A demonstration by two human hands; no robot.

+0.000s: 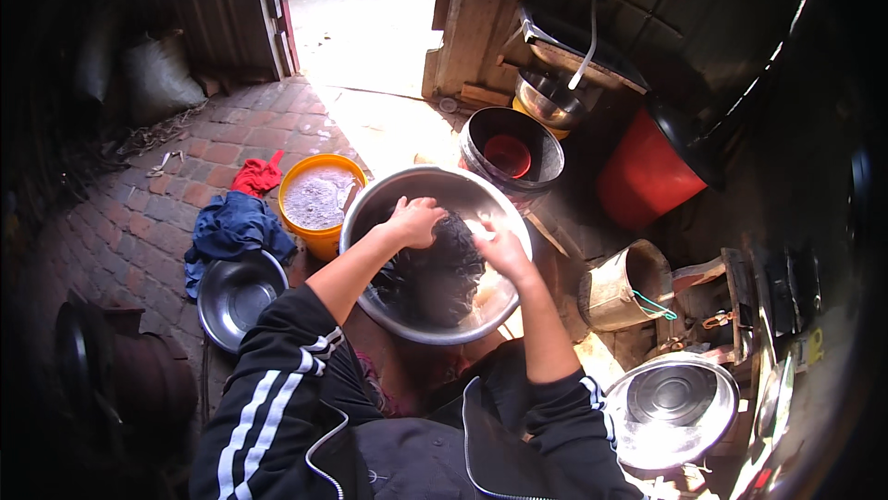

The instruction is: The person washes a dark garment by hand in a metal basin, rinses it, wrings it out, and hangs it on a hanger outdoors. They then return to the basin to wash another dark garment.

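A large metal basin (438, 177) stands before me with wet dark cloth (437, 285) and some water in it. My left hand (417, 221) is over the cloth's upper left part, palm down, its fingers spread and reaching to the right. Opposite it, my right hand (501, 249) is at the cloth's right edge with its fingers bent; whether it pinches any fabric cannot be made out. Just left of the basin is a yellow bucket (326, 240) of foamy water. Beside that bucket, blue cloth (239, 226) and red cloth (257, 176) lie on the brick floor.
An empty metal basin (243, 299) is at left. Behind the large basin stands a dark bucket (513, 153) holding a red bowl (507, 156). To the right are a red bin (645, 170), a tilted pale bucket (617, 292) and another metal basin (673, 410). A doorway opens ahead.
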